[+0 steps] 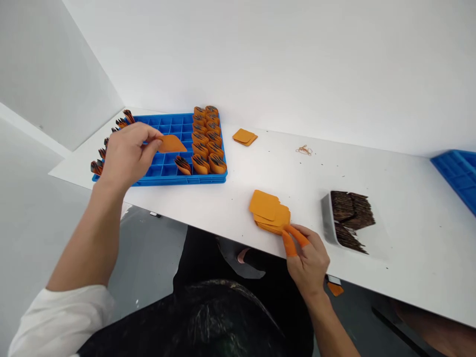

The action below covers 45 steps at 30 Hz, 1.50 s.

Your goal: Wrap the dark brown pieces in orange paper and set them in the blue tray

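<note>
My left hand [130,151] pinches a thin orange rounded-corner piece [172,144] between thumb and fingertips, held above the blue compartment tray [178,182]. Below that piece, a curved orange bundle with dark edges [183,165] sits in a compartment. Orange finger covers show on the thumb and index finger of my right hand [307,258]. Those two fingertips close on the near right corner of a fanned stack of similar orange pieces [269,210] lying on the white table; how many they grip cannot be seen.
Curved orange bundles [208,139] fill the tray's right columns, and more stand along its left edge. Two or so loose orange pieces [244,137] lie behind. Rubber bands [304,150] are near the wall. A container [327,218] holds dark brown thin pieces; another blue tray [461,173] is far right.
</note>
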Available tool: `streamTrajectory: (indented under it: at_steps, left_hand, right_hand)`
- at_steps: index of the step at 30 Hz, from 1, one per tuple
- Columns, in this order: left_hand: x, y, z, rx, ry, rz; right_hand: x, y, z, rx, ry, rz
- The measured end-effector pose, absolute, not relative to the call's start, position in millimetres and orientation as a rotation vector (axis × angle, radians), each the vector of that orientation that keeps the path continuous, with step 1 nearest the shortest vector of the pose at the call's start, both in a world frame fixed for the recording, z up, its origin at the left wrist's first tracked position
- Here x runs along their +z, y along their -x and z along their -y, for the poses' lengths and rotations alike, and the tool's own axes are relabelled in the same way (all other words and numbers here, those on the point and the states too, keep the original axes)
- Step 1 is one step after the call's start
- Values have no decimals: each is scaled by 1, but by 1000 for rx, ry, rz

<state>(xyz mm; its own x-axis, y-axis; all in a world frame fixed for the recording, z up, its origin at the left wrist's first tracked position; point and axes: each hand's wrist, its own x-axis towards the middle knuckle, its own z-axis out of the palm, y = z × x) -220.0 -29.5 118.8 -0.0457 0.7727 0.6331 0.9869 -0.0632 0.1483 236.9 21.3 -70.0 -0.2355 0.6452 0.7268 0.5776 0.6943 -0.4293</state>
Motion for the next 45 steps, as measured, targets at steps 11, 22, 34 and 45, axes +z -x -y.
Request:
streamTrajectory:
  at_steps: [11, 22, 34, 45]
  left_hand:
    - [86, 262, -72, -380, 2304, 2270]
    - [58, 275, -86, -1121, 2233, 2904]
    - [63, 268, -91, -682, 2180, 2719]
    - [81, 129, 40, -1266, 2061, 1581]
  right_hand:
    - [-75, -237, -25, -48, 924, 1993]
    - [-77, -239, -23, -31, 946, 2005]
    - [-78, -239, -23, -36, 937, 1997]
    - [-83, -237, -26, -101, 896, 1952]
